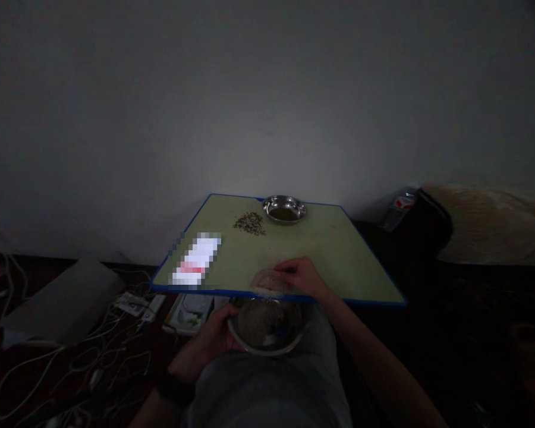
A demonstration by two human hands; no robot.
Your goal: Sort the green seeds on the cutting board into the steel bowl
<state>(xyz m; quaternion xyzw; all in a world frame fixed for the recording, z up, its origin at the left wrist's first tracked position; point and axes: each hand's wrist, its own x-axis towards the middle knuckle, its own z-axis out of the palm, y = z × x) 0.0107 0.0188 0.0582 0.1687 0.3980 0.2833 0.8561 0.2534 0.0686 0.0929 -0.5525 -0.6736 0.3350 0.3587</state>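
below table edge (294, 295), bowl (267, 327) mouth-up, round

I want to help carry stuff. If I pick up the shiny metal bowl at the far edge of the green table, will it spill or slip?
The shiny metal bowl looks shallow and wide, so it probably won't tip easily. Something dark seems to lie inside; if that is liquid, it could slosh over the low rim. Its smooth metal may feel a bit slippery, and it likely weighs little.

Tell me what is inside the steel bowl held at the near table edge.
The round steel bowl, steadied by the left hand, holds pale fine grains, dim in this light. The right hand rests on a similar pale heap on the green table. The bowl's bottom is covered.
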